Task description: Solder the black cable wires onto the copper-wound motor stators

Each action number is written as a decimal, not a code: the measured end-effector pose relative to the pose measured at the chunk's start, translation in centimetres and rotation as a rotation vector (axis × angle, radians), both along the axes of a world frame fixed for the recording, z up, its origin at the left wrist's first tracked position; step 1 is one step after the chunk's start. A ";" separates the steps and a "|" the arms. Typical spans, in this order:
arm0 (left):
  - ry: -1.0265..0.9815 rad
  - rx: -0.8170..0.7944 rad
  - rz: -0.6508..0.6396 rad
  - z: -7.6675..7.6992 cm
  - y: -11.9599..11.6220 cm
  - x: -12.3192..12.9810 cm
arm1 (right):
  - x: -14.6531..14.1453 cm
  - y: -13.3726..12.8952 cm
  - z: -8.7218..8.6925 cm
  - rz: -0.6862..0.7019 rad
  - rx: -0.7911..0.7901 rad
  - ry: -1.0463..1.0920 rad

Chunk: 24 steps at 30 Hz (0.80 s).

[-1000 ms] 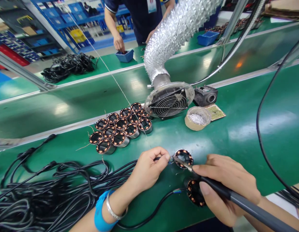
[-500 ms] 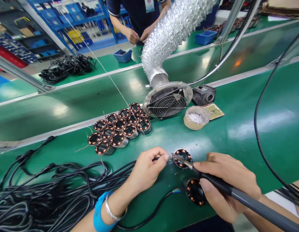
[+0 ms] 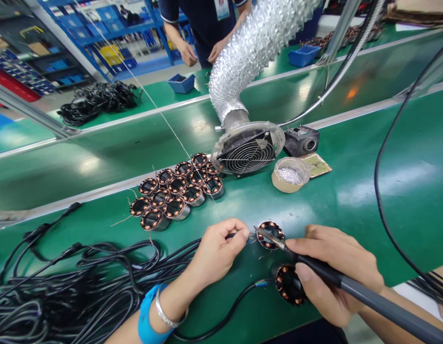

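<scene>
My right hand (image 3: 336, 267) grips a soldering iron (image 3: 314, 268) by its dark handle. The iron's tip reaches across a round copper-wound stator (image 3: 275, 228) to the thin wires at its left edge. Pinched in my left hand (image 3: 223, 248) is the end of a black cable (image 3: 231, 235), its fine wires touching or very near the iron's tip. Closer to me, partly behind my right hand, a second stator (image 3: 288, 286) lies with another black cable (image 3: 239, 298) leading to it, blue and green wires showing at the joint.
Several stators (image 3: 176, 208) stand grouped at the back left. A fume extractor fan (image 3: 248, 155) on a silver duct hangs over the bench, near a tub (image 3: 290, 177) of silvery bits and a sponge tray (image 3: 317, 165). Coiled cables (image 3: 64, 296) cover the left. A co-worker (image 3: 203, 33) stands opposite.
My hands, the iron and the stators hold almost the same places. Across the bench, the co-worker's hands have moved apart.
</scene>
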<state>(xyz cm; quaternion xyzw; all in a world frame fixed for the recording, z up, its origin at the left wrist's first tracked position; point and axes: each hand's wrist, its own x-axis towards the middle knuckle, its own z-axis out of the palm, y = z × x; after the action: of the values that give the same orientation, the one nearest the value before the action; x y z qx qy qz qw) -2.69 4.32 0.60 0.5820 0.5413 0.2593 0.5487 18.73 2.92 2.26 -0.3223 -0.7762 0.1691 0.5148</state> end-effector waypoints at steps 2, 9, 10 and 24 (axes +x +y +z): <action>0.000 -0.004 0.001 0.0 0.1 0.0 | -0.1 0.0 0.0 -0.005 -0.001 0.001; -0.005 -0.021 0.000 -0.1 0.1 0.0 | -0.1 0.2 -0.3 0.003 0.031 0.029; -0.007 -0.028 -0.002 0.0 0.1 0.0 | -0.1 0.3 -0.3 0.002 0.054 0.035; 0.001 -0.019 -0.011 0.2 0.1 -0.1 | 0.0 0.5 0.1 0.010 0.023 -0.048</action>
<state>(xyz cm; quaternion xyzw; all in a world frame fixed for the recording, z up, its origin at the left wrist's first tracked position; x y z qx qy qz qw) -2.82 4.40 0.83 0.5799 0.5409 0.2508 0.5553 18.73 3.38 2.32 -0.3165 -0.7917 0.1551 0.4989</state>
